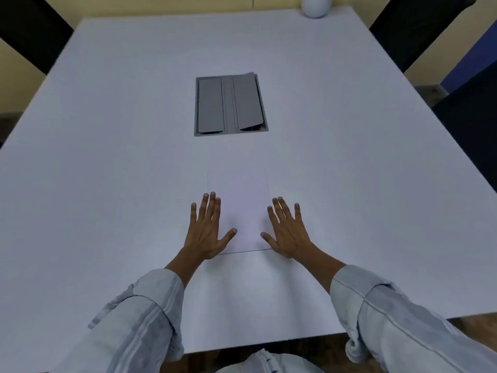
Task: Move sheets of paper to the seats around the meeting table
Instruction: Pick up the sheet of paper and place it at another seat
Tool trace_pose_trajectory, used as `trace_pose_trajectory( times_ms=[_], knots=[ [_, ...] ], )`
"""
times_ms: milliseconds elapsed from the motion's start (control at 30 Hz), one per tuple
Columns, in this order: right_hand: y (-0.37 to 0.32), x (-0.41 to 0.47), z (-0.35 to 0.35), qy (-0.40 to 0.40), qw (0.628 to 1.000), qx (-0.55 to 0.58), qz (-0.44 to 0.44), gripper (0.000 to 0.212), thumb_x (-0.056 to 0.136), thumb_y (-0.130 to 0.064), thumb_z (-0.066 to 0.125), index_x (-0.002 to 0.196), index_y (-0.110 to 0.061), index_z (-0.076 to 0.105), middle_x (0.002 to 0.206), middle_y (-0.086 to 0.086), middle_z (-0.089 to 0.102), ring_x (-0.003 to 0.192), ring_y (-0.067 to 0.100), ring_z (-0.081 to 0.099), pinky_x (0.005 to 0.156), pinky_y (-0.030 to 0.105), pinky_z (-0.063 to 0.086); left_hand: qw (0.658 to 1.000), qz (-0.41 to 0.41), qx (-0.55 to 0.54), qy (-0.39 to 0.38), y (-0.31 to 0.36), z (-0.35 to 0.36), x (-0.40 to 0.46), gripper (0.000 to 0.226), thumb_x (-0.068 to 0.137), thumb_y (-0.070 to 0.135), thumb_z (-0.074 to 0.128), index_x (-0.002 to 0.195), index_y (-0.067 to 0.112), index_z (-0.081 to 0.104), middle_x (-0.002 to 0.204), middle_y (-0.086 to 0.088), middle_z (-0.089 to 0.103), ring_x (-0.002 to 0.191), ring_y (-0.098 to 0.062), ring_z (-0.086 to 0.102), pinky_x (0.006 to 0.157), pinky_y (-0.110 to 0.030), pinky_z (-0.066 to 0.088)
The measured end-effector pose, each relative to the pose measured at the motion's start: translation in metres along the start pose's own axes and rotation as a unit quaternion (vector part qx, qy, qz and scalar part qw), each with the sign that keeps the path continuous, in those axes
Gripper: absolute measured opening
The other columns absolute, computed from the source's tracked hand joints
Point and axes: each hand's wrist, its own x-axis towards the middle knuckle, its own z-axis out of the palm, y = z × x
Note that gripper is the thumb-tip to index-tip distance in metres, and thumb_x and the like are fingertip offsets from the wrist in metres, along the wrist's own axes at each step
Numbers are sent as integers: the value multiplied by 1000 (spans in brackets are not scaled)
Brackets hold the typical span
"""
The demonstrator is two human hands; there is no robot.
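Observation:
A white stack of paper [240,208] lies flat on the white meeting table [107,157], in front of me at the middle. My left hand [207,228] rests flat on the stack's left edge with fingers spread. My right hand [286,230] lies flat on its right edge, fingers spread too. Neither hand grips the paper. Whether it is one sheet or several I cannot tell.
A grey cable box with two flaps [230,105] is set into the table's centre beyond the paper. A white rounded object [316,5] stands at the far edge. Dark chairs stand at the far left [29,30], far right [411,28] and right side [473,117].

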Motion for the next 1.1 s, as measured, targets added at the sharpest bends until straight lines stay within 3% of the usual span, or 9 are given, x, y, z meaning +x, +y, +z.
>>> trace_pose_trajectory(
  times_ms=[133,233,333,433,533,667,867,1100],
  knots=[
    [-8,-7,9,-48,995,36,76,84,92,-62,16,154,-6,25,160,18,29,146,36,28,110,56,32,997,-34,4,-66,-4,14,-9,100,86,76,17,154,6,-5,163,-12,-12,151,-27,-15,121,-55,-3],
    [-19,-8,15,-51,982,110,146,74,96,-56,36,150,-6,29,144,14,45,128,35,43,94,48,47,992,-44,-16,-120,-6,30,-20,109,77,82,3,154,6,-7,163,-14,-11,151,-29,-13,121,-55,0],
    [-27,-7,17,-48,963,174,200,60,97,-50,44,137,-5,41,130,14,50,118,34,47,85,43,51,983,-48,-29,-177,-5,44,-28,121,62,89,-12,155,10,-9,164,-13,-14,151,-30,-14,121,-53,-1],
    [-30,-2,17,-44,937,251,238,55,96,-42,53,134,-3,44,131,16,48,118,36,50,87,41,49,973,-64,-34,-221,-3,53,-34,133,50,92,-22,156,13,-5,164,-12,-15,151,-31,-15,120,-54,-3],
    [-29,6,20,-40,892,352,281,58,91,-34,65,133,0,44,129,19,53,117,37,55,93,38,46,967,-85,-43,-237,0,54,-34,121,64,91,-2,156,13,-2,164,-10,-17,151,-32,-13,120,-55,-2],
    [-29,9,22,-22,838,426,340,51,84,-27,74,124,-2,54,117,16,66,110,33,63,84,29,46,966,-87,-22,-244,3,53,-32,87,93,67,27,156,14,-1,164,-9,-16,151,-32,-12,120,-55,0],
    [-34,6,24,0,817,441,372,25,82,-24,75,99,-7,71,97,12,74,98,32,67,80,31,50,966,-81,-3,-247,0,51,-33,80,96,62,27,157,16,-1,164,-9,-16,151,-34,-11,120,-55,2],
    [-33,0,22,3,830,425,362,31,84,-26,72,112,-14,64,108,8,71,101,31,66,82,34,51,972,-107,-18,-207,-12,45,-31,81,97,59,31,156,15,-2,162,-15,-19,150,-36,-14,120,-54,2]
  ],
)
